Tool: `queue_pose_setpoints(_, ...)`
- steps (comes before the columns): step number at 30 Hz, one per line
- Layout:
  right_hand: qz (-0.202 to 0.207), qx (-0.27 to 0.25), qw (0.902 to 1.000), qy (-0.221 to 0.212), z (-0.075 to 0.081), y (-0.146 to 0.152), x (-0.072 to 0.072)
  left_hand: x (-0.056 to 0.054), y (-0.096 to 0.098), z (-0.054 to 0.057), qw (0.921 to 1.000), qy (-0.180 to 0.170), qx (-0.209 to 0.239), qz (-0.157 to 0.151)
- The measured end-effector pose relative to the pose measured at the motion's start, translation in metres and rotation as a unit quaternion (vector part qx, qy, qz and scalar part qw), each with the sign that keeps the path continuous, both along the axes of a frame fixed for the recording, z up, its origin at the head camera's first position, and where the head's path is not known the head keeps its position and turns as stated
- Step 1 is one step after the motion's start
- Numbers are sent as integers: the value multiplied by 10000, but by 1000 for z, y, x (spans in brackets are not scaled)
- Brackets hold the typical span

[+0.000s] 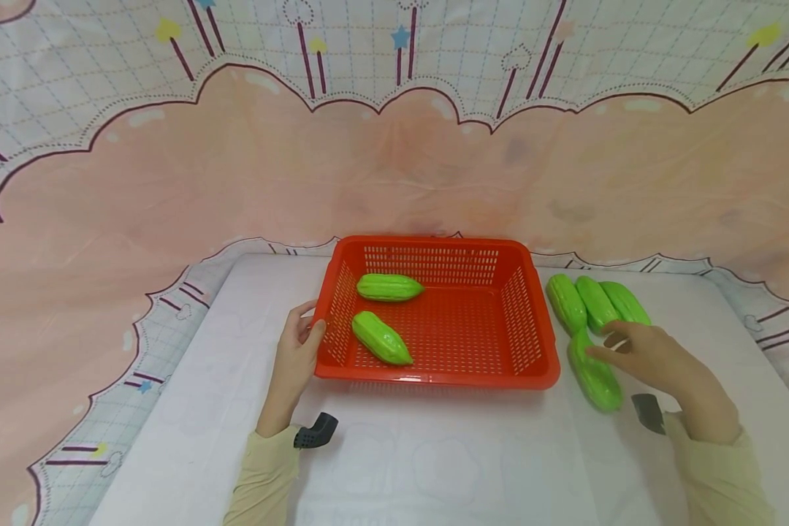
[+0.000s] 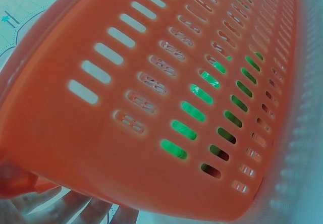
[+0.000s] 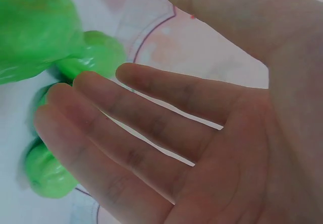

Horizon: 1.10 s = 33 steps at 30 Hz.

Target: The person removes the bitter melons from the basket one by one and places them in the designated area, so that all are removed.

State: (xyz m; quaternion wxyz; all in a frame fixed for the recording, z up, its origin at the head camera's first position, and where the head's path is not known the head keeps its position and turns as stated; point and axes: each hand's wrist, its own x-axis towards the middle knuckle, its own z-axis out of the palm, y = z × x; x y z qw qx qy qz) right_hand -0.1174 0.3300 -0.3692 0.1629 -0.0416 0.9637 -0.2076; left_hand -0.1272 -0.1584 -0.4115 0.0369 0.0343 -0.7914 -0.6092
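Observation:
A red plastic basket (image 1: 434, 376) with slotted walls holds two ridged, pointed green gourds, one (image 1: 389, 287) behind the other (image 1: 381, 338). My left hand (image 1: 300, 351) grips its left rim, thumb on top and fingers outside. The left wrist view shows the slotted wall (image 2: 86, 148) close up, with green showing through the slots. On the right, my right hand (image 1: 651, 358) is spread over the nearest loose gourd (image 1: 595, 376), fingers apart and slightly bent. From the right wrist, the palm (image 3: 222, 178) shows nothing in it, and a gourd (image 3: 35, 27) lies beyond the fingertips.
More gourds lie side by side right of the basket, at the left (image 1: 567, 303), middle (image 1: 595, 303) and right (image 1: 624, 301). A white cloth covers the table (image 1: 434, 467). Behind stands a patterned pink curtain (image 1: 394, 175). Each wrist wears a dark device (image 1: 315, 431).

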Motion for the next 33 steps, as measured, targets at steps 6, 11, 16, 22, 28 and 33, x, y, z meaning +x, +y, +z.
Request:
queue_pose_setpoints(6,93,-30,9997,207,12,-11,-3,-2,0,0,10000,-9,-29,25)
queue_pose_setpoints(11,194,-41,9991,364,21,-20,-6,-3,1,0,10000,1,-41,19)
queue_pose_setpoints(16,262,-75,9985,476,30,-31,-8,-2,0,1,10000,-31,-16,17)
queue_pose_setpoints(22,417,-170,9967,669,35,-43,-12,-2,0,0,10000,-25,-19,3)
queue_pose_setpoints(28,549,-190,9948,833,41,-54,-16,-3,-2,-1,9999,-123,-27,-16)
queue_pose_setpoints(33,712,-65,9915,1091,45,-64,-18,-2,-2,-1,9998,-170,-66,-8)
